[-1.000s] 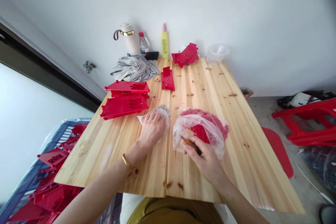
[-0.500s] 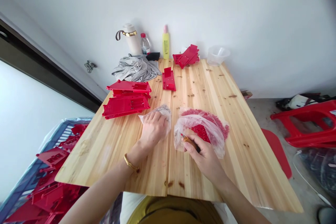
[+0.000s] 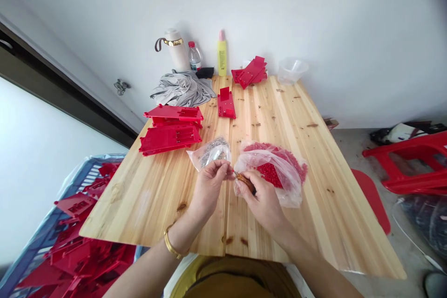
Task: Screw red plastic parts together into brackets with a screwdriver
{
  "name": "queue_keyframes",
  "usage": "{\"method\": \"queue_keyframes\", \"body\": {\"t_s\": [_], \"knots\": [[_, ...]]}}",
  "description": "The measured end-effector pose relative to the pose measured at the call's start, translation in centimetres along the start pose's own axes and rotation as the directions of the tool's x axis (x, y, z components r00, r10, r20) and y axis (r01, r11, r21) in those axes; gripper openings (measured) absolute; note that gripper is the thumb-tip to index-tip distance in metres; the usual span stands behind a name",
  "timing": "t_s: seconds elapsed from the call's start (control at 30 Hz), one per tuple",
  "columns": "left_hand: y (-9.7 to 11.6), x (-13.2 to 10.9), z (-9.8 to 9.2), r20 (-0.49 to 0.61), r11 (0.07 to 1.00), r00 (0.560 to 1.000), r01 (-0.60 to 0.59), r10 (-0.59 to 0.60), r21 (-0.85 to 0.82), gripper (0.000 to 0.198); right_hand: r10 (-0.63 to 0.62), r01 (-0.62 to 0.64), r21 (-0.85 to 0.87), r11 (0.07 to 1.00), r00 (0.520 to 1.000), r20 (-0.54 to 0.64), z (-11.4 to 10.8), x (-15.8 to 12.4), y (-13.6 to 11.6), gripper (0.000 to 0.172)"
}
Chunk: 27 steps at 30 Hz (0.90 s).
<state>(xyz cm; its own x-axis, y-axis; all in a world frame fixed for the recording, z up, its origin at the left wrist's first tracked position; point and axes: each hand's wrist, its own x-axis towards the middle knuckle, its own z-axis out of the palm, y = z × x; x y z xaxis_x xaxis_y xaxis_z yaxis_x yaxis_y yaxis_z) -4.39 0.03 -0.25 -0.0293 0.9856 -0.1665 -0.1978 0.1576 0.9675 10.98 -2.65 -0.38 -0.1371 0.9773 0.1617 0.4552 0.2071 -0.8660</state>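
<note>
My right hand (image 3: pixel 263 198) is closed round the amber handle of a screwdriver (image 3: pixel 246 182), its tip pointing left. Against that tip, the pinched fingers of my left hand (image 3: pixel 211 184) meet; whatever small thing they hold is too small to make out. Just beyond the left hand lies an open clear bag of small silver metal pieces (image 3: pixel 215 148), probably screws. Behind and beside my right hand rests a clear bag of small red plastic pieces (image 3: pixel 272 173).
Red plastic panels (image 3: pixel 171 138) are stacked at left, one panel (image 3: pixel 226 104) lies mid-table, and more panels (image 3: pixel 250 72) sit at the back. Grey cloth (image 3: pixel 183 89), a white jug (image 3: pixel 176 51), a yellow bottle (image 3: pixel 222 56) and a clear tub (image 3: pixel 291 72) line the wall. A blue crate (image 3: pixel 75 184) holds red parts.
My left hand has come out of the bag of silver pieces and moved toward me and right, to the screwdriver's tip. The right hand has shifted slightly left with the screwdriver.
</note>
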Motion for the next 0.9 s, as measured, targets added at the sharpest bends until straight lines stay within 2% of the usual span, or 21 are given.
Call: {"method": "queue_keyframes", "body": {"t_s": [0.07,0.1,0.17,0.23,0.27,0.37,0.57,0.63,0.7,0.77,0.9], "knots": [[-0.5,-0.5,-0.4,-0.066,0.97,0.985,-0.143,0.158,0.194,0.017,0.013,-0.013,-0.016,1.0,0.999,-0.047,0.1,-0.1,0.7,0.014],[-0.7,-1.0,-0.7,-0.063,0.917,0.961,-0.235,0.268,0.322,0.018,0.017,-0.018,-0.02,1.0,0.997,-0.072,0.0,-0.2,0.9,0.015],[-1.1,-2.0,-1.5,0.033,0.74,0.89,-0.399,0.455,0.541,0.023,0.015,-0.016,-0.011,1.0,0.995,-0.101,-0.1,-0.2,1.3,0.015],[-1.3,-2.7,-2.3,0.146,0.573,0.828,-0.49,0.541,0.657,0.027,0.02,-0.019,0.016,1.0,0.995,-0.098,-0.2,-0.2,1.4,0.016],[-1.3,-2.8,-2.8,0.177,0.52,0.814,-0.504,0.554,0.69,0.027,0.031,-0.028,0.031,0.999,0.995,-0.094,-0.3,-0.1,1.4,0.017],[-1.1,-2.7,-4.2,0.218,0.44,0.804,-0.504,0.552,0.743,0.019,0.08,-0.074,0.071,0.995,0.994,-0.08,-0.6,0.0,1.3,0.019],[-0.8,-4.2,-7.1,0.443,0.398,0.801,-0.589,0.403,0.703,0.018,0.112,-0.107,0.096,0.99,0.993,-0.043,-1.0,-0.1,1.2,0.02],[-0.6,-4.3,-7.5,0.429,0.38,0.813,-0.569,0.394,0.729,0.017,0.125,-0.121,0.108,0.987,0.992,-0.028,-1.0,-0.1,1.2,0.02],[-0.4,-3.4,-7.4,0.398,0.325,0.82,-0.54,0.41,0.776,0.017,0.135,-0.132,0.116,0.984,0.991,-0.017,-1.1,0.0,1.1,0.02],[-0.1,-1.7,-6.8,0.412,0.195,0.814,-0.519,0.41,0.832,0.017,0.14,-0.138,0.125,0.983,0.99,-0.009,-1.1,0.0,1.1,0.021],[0.2,1.9,-5.2,0.503,-0.176,0.813,-0.471,0.294,0.864,0.02,0.146,-0.145,0.104,0.984,0.989,0.003,-1.0,0.0,1.1,0.023]]}}
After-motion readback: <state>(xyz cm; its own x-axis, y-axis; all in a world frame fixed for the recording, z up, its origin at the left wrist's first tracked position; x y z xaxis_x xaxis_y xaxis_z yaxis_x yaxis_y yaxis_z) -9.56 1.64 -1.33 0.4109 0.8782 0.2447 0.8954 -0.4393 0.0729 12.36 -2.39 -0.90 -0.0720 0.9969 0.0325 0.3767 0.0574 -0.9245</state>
